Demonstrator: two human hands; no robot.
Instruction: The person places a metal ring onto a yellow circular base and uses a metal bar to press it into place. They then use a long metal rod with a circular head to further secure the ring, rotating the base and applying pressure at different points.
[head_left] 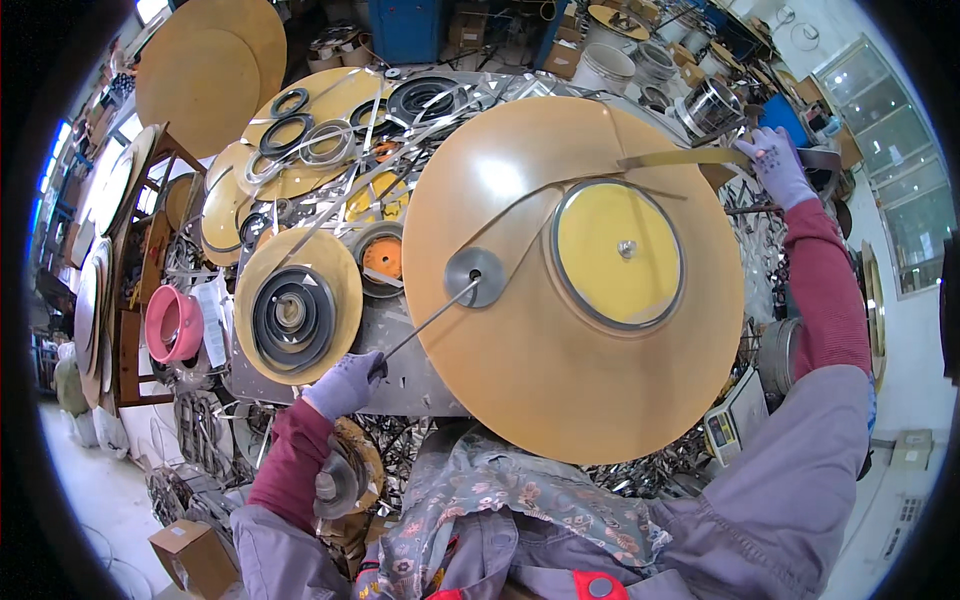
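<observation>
My left hand [343, 387], in a pale glove, is closed round the end of a thin metal rod [428, 323]. The rod's far tip meets the centre hole of a small grey disc [460, 268] on a large tan round plate [560, 400]. At the upper right my gloved right hand [777, 168] grips a flat brass-coloured strip [690, 157], stretched out over the plate's edge. From there the strip runs in a narrow line across the plate toward the small disc. A yellow disc [605, 245] with a dark coiled rim and a central knob lies right of it.
Left of the plate, a smaller tan disc [345, 270] carries a dark coil [265, 330]. Black and grey rings [425, 98] crowd the table's far side. A pink bucket [172, 325] stands at left, a scale [735, 425] at lower right. Metal scrap surrounds the table.
</observation>
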